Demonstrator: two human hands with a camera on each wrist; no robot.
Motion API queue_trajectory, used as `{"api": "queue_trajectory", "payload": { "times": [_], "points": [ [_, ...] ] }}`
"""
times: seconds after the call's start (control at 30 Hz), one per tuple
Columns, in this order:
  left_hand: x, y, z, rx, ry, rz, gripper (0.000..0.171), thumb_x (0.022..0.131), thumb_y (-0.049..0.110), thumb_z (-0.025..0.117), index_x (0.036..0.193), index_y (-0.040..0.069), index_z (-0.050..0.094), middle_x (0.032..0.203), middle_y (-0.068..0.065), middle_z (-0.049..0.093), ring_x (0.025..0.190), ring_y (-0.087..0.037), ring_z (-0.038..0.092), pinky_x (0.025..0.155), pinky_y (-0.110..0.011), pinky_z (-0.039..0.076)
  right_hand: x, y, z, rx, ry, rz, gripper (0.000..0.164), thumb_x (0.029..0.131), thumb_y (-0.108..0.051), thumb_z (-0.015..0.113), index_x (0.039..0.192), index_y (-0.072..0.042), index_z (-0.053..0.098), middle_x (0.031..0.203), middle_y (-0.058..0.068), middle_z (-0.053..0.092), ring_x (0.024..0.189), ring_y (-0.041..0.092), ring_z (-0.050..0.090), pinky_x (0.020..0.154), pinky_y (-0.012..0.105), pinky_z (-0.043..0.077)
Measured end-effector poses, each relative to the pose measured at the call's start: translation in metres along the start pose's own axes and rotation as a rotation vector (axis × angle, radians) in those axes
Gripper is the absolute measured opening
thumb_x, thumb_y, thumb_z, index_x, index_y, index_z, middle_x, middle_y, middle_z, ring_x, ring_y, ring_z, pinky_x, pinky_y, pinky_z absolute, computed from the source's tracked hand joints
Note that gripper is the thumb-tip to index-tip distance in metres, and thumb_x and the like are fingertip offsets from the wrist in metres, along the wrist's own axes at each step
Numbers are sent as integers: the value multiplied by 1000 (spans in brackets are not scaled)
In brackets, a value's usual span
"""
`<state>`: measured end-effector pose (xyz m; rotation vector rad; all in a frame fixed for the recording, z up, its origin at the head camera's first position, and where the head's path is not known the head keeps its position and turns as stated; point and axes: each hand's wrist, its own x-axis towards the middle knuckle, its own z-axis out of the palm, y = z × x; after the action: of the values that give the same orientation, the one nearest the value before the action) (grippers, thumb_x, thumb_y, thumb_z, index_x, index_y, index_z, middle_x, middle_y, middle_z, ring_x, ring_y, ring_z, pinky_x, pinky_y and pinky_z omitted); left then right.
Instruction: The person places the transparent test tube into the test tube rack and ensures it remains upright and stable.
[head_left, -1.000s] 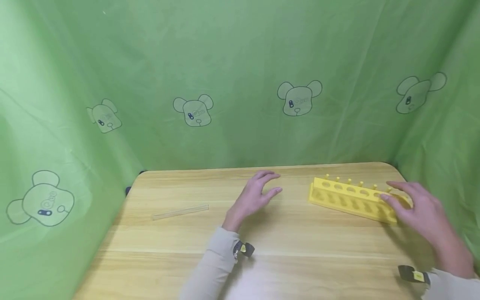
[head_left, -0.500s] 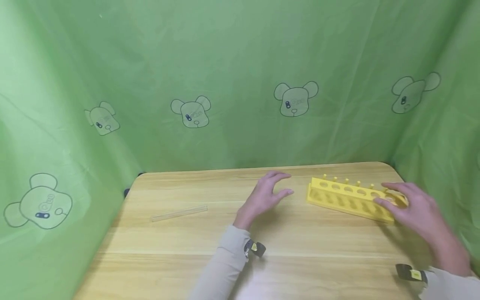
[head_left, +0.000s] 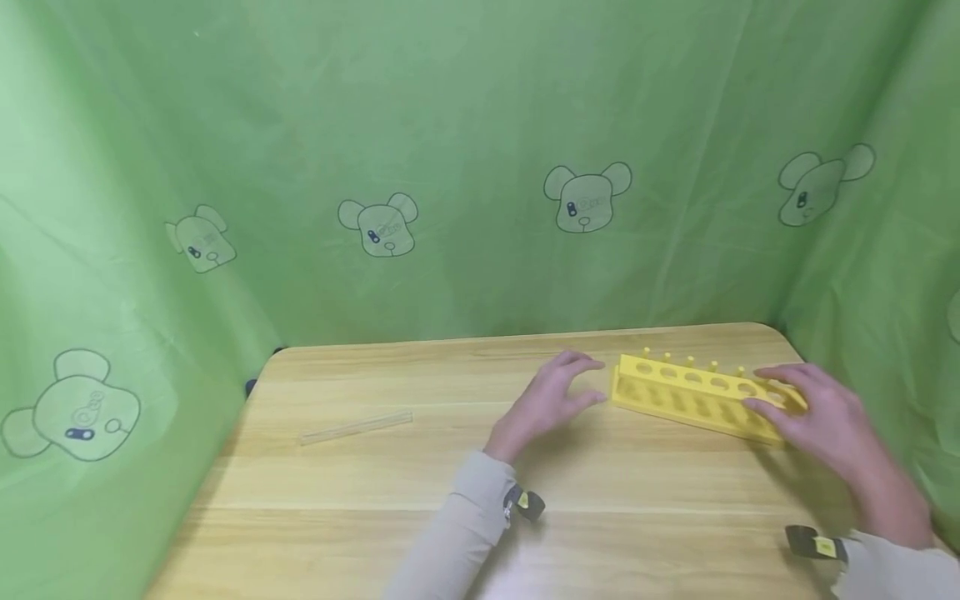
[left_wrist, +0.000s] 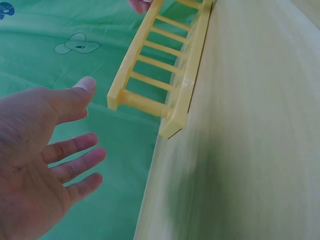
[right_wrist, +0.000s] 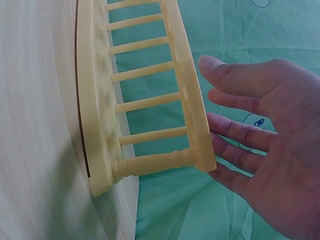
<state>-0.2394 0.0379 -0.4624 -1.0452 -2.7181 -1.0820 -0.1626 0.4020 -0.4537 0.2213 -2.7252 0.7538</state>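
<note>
A yellow test tube rack (head_left: 697,400) with a row of round holes and upright pegs stands at the right of the table. At its right end is my right hand (head_left: 825,425), the thumb on the near side and the fingers toward the far side. In the right wrist view, the fingers (right_wrist: 240,145) reach to the end of the rack's top bar, and whether they touch it I cannot tell. My left hand (head_left: 551,404) hovers just left of the rack, apart from it, fingers spread and nothing held. A clear glass tube (head_left: 356,427) lies on the left of the table.
The wooden table (head_left: 337,533) has its back edge near a green curtain (head_left: 480,283) printed with bear heads. The curtain also hangs along the left and right sides.
My left hand has moved right, closer to the rack's left end. My right hand has shifted slightly left over the rack's right end. The glass tube lies where it was.
</note>
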Motion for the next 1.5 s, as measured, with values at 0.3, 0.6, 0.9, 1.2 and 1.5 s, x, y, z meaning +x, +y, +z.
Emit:
{"api": "queue_trajectory", "payload": {
  "times": [0.3, 0.6, 0.9, 1.2, 1.5],
  "points": [
    [11, 9, 9, 54, -20, 30, 54, 100, 40, 67, 147, 17, 55, 150, -4, 50, 137, -14, 47, 116, -25, 38, 1, -3, 0, -31, -28, 4, 51, 89, -25, 82, 129, 1, 62, 131, 31, 53, 113, 59, 48, 86, 84, 35],
    [23, 16, 17, 102, -39, 27, 52, 100, 41, 66, 147, 19, 56, 152, 0, 49, 140, -12, 45, 118, -23, 34, 1, -3, 3, -60, -10, -17, 50, 86, -19, 84, 126, 1, 64, 127, 30, 56, 110, 58, 50, 86, 83, 37],
    [33, 23, 25, 170, -60, 20, 54, 101, 44, 63, 149, 21, 54, 161, 4, 38, 147, -13, 35, 121, -26, 31, -1, -6, 5, -73, 14, -47, 43, 85, -17, 84, 121, 1, 67, 123, 28, 57, 107, 57, 51, 83, 80, 40],
    [41, 27, 32, 256, -75, 74, 52, 102, 44, 62, 148, 21, 54, 158, 1, 43, 146, -13, 36, 122, -22, 26, 1, -8, 7, -86, 56, -83, 41, 81, -6, 85, 117, 3, 68, 117, 29, 58, 102, 55, 53, 79, 74, 45],
    [47, 31, 37, 286, -97, 58, 50, 103, 41, 60, 147, 18, 55, 156, 1, 46, 146, -13, 37, 122, -23, 25, 0, -5, 10, -81, 58, -86, 42, 81, -7, 86, 117, 3, 68, 117, 30, 58, 101, 55, 53, 79, 74, 46]
  ]
}}
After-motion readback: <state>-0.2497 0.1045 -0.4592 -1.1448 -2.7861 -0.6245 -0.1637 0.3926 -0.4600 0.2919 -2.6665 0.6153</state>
